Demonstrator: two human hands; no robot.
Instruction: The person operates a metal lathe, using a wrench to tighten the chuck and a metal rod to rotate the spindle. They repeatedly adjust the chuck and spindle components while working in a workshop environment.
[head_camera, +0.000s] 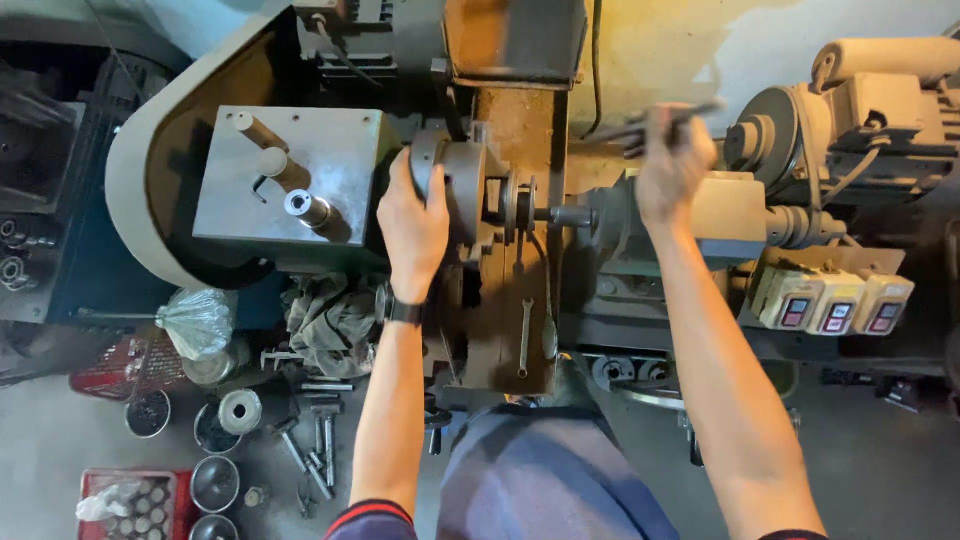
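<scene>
Hands are working a lathe: left hand (412, 225) is cupping the round chuck (455, 185) at frame centre, fingers wrapped loosely; right hand (672, 165) is gripping a blurred lever handle (650, 125) (upper right), fist closed.

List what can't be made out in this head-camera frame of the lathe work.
- Dark tool in the right hand: motion-blurred, so its kind is unclear.
- Chuck face: partly covered by the left hand.
- Switch boxes: markings too small to tell.
- Red crate: cut off by the bottom edge.
- Machine's lower front: hidden behind the person's body.
</scene>
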